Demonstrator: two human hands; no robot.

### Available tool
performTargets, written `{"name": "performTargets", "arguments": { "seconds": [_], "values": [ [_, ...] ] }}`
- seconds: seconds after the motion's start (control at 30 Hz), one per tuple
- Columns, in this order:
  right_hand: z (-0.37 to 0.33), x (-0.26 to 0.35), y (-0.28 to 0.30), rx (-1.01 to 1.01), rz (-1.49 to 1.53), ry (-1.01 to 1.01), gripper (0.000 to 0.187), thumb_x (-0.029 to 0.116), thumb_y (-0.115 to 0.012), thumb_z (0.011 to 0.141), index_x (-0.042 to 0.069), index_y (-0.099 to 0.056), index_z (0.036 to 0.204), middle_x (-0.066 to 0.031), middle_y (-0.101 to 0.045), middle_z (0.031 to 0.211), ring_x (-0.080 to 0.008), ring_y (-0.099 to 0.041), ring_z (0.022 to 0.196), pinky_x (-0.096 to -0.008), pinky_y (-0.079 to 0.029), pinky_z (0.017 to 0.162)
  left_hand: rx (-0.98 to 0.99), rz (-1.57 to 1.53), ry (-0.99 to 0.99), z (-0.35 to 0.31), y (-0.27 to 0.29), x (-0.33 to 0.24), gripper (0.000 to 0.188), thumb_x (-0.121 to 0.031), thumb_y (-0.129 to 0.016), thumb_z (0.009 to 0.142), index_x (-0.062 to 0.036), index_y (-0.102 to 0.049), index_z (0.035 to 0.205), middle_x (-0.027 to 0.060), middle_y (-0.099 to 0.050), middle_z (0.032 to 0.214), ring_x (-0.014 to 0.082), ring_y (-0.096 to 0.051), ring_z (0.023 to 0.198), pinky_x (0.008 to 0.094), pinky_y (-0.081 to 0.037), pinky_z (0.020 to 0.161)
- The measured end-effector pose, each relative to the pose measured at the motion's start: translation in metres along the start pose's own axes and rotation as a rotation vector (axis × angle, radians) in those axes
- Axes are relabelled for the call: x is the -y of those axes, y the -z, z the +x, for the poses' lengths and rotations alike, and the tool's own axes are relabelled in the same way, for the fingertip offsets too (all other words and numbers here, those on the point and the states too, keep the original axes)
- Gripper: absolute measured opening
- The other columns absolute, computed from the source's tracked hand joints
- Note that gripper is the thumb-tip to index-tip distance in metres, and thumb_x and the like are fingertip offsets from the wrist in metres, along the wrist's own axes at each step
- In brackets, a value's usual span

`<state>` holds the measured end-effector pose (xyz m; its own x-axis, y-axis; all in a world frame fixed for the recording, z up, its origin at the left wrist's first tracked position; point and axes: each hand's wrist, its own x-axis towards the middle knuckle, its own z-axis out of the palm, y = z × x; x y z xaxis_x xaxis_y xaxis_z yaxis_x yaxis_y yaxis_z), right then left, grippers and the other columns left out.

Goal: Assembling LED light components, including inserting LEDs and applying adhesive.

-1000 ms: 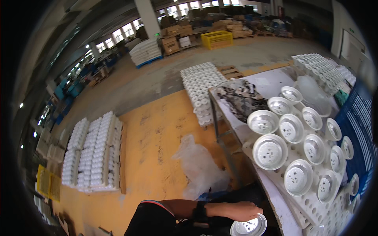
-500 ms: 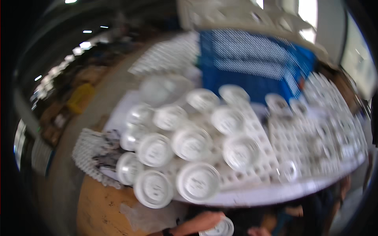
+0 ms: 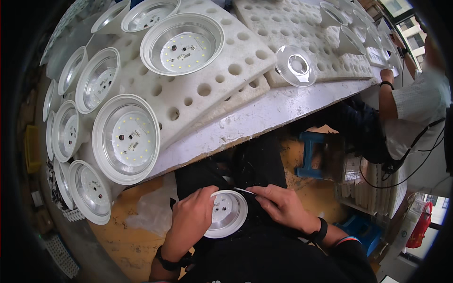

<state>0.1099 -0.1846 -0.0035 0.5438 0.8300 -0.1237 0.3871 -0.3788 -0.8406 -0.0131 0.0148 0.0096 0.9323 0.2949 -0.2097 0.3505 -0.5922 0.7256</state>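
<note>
Low over my lap, a white round LED lamp housing (image 3: 234, 218) faces up, its circuit board showing inside. My left hand (image 3: 194, 216) is closed on its left rim. To the right of the housing, my right hand (image 3: 278, 203) pinches a thin, pale, stick-like piece (image 3: 243, 190) between thumb and fingers, near the rim's upper right. What kind of piece it is cannot be made out. More housings of the same kind, such as a large one (image 3: 130, 138), stand in a foam board (image 3: 212, 92) on the table ahead.
A clear plastic cover (image 3: 296, 66) lies on the foam at the white table's edge (image 3: 245, 126). White cone-shaped shades (image 3: 351, 41) stand at the far right. Another person (image 3: 420, 101) sits there beside a blue stool (image 3: 309, 153). Clear plastic film (image 3: 153, 207) lies on the floor.
The view has swung down and come closer to my lap. Both hands now show fully. My right hand, earlier blurred at the lower edge, is now beside the housing with the thin piece.
</note>
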Motion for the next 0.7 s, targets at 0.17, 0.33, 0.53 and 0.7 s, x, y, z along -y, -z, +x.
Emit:
{"name": "performTargets", "arguments": {
  "seconds": [0.17, 0.33, 0.53, 0.7],
  "values": [
    [0.0, -0.003, 0.0, 0.067, -0.028, -0.016, 0.029, 0.009, -0.063, 0.087, 0.009, -0.063, 0.116, -0.0097, -0.061, 0.082, -0.0274, -0.062, 0.066, -0.0356, -0.05, 0.057, 0.027, 0.006, 0.021, -0.004, -0.004, -0.002, 0.016, -0.01, -0.058, 0.089, -0.0049, -0.062, 0.104, 0.0169, -0.067, 0.089, 0.0363, -0.065, 0.078, 0.0415, -0.051, 0.065],
    [0.025, -0.008, -0.009, 0.123, 0.076, -0.056, 0.027, 0.016, -0.062, 0.089, 0.008, -0.063, 0.116, -0.0106, -0.065, 0.09, -0.0282, -0.064, 0.07, -0.0363, -0.052, 0.06, 0.128, -0.027, 0.222, 0.011, -0.005, 0.008, 0.024, -0.01, -0.061, 0.087, -0.0055, -0.06, 0.111, 0.0189, -0.068, 0.088, 0.0362, -0.067, 0.08, 0.0386, -0.053, 0.068],
    [0.049, -0.021, -0.024, 0.268, 0.216, -0.118, 0.026, 0.021, -0.061, 0.091, 0.006, -0.063, 0.113, -0.0152, -0.067, 0.101, -0.0318, -0.067, 0.08, -0.0379, -0.054, 0.069, 0.086, -0.392, 0.379, 0.024, 0.001, 0.015, 0.025, -0.002, -0.057, 0.087, 0.0004, -0.058, 0.112, 0.0163, -0.07, 0.098, 0.0246, -0.069, 0.09, 0.0318, -0.052, 0.079],
    [0.053, -0.024, -0.025, 0.235, 0.295, -0.09, 0.024, 0.017, -0.059, 0.093, 0.001, -0.061, 0.11, -0.0171, -0.066, 0.099, -0.0333, -0.067, 0.084, -0.0371, -0.054, 0.072, 0.129, -0.61, 0.402, 0.014, 0.004, 0.029, 0.029, -0.003, -0.055, 0.09, -0.0002, -0.057, 0.118, 0.0142, -0.068, 0.102, 0.0197, -0.066, 0.095, 0.0302, -0.05, 0.084]
  ]
}}
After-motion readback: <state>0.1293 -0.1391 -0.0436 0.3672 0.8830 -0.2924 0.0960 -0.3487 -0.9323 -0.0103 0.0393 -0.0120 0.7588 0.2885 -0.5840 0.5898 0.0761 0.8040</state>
